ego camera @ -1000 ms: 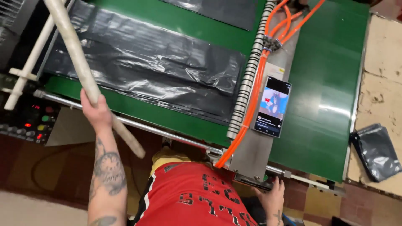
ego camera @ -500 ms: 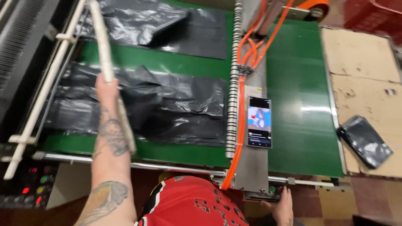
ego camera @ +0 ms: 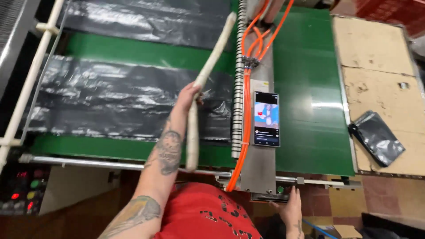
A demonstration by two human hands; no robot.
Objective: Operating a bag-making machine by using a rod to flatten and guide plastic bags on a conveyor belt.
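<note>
Plastic dominates the scene: glossy black sheeting (ego camera: 128, 104), wrinkled and catching light in creases, lies flat across a matte green conveyor belt (ego camera: 310, 88), with a second black sheet (ego camera: 150, 20) farther off beyond a bare green strip. The left hand (ego camera: 188, 95), on a tattooed forearm, is closed around a long pale stick (ego camera: 208, 73), round in section and dull like worn wood or wrapped tubing; it is gripped near its middle, the near end hanging down past the belt's near edge and the far end slanting up and right toward a ribbed grey hose (ego camera: 239, 79). The stick sits over the near black sheet, just left of the hose.

Beside the hose runs a bundle of smooth orange cables (ego camera: 246, 110), laid along a brushed metal plate (ego camera: 261, 163) that divides the belt lengthwise. A smartphone (ego camera: 266, 118), screen lit, rests flat on that plate. The right hand (ego camera: 290, 208) is low at the near end of the plate, fingers laid against its underside edge; how firmly it holds cannot be told.

A white tubular rail (ego camera: 31, 75) borders the left side, with a control panel (ego camera: 22, 190) of red, green and yellow lights near it. To the right, a scuffed cardboard-coloured board (ego camera: 376, 57) carries a folded black bag (ego camera: 376, 137).
</note>
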